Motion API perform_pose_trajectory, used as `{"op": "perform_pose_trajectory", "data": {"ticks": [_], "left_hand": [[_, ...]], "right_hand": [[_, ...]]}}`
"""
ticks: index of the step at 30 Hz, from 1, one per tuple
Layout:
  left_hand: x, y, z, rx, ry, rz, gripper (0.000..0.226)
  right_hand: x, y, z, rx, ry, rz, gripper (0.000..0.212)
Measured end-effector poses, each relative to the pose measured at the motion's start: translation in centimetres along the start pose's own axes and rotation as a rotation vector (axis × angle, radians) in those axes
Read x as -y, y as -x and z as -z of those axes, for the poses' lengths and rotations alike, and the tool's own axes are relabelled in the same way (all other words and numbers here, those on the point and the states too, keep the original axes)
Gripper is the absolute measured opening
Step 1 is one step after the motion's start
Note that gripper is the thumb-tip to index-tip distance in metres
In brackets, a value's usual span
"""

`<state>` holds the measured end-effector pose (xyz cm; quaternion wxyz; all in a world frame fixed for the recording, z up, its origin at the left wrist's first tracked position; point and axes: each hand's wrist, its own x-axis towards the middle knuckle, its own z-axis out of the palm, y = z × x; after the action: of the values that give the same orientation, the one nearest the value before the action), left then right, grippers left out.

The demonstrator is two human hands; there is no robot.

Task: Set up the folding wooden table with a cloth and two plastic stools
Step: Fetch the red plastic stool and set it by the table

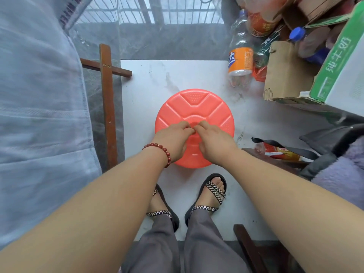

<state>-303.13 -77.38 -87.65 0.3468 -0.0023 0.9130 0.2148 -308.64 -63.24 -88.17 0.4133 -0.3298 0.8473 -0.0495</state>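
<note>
A round red plastic stool [194, 107] stands on the white floor tile right in front of my feet, seen from above. Both hands are on its seat: my left hand [174, 138] and my right hand [213, 142] meet at the small hole in the middle, fingers curled down into it. Whether a second stool is stacked under this one is hidden. On the left, a pale translucent cloth [39, 115] covers the wooden table, whose brown legs and crossbar [107, 99] stick out beside the stool.
At the right lie an orange-labelled plastic bottle [240, 56], cardboard boxes [285, 71] and a green-and-white carton [338, 62]. A dark bag and purple fabric [334, 154] sit at right. A window grille [157, 10] stands ahead. Dark wood [248, 247] lies near my right leg.
</note>
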Motion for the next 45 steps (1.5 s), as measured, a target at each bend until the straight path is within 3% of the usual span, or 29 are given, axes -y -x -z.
{"op": "perform_pose_trajectory", "data": {"ticks": [3, 6, 11, 16, 21, 28, 45], "left_hand": [[0.2, 0.4, 0.2, -0.139, 0.04, 0.128, 0.043], [0.3, 0.3, 0.5, -0.18, 0.044, 0.305, 0.057], [0.5, -0.3, 0.1, 0.044, 0.194, 0.471, 0.097], [1.0, -0.8, -0.2, 0.079, 0.284, 0.457, 0.103], [1.2, -0.3, 0.3, 0.141, 0.191, 0.389, 0.105], [0.9, 0.1, 0.5, 0.164, 0.226, 0.333, 0.103], [-0.7, 0.2, -0.6, 0.103, 0.168, 0.299, 0.097]], "right_hand": [[0.3, 0.0, 0.9, -0.1, -0.021, -0.029, 0.039], [0.6, -0.5, 1.6, -0.162, 0.032, -0.071, 0.044], [0.7, -1.5, 1.5, -0.211, 0.063, -0.169, 0.053], [0.1, -2.2, 0.6, -0.162, -0.006, -0.313, 0.072], [-0.1, -2.0, 0.4, -0.167, -0.079, -0.446, 0.094], [-0.9, -1.5, 0.3, -0.193, -0.405, -0.765, 0.107], [-2.7, -0.6, -0.1, -0.181, -0.335, -0.756, 0.108]]}}
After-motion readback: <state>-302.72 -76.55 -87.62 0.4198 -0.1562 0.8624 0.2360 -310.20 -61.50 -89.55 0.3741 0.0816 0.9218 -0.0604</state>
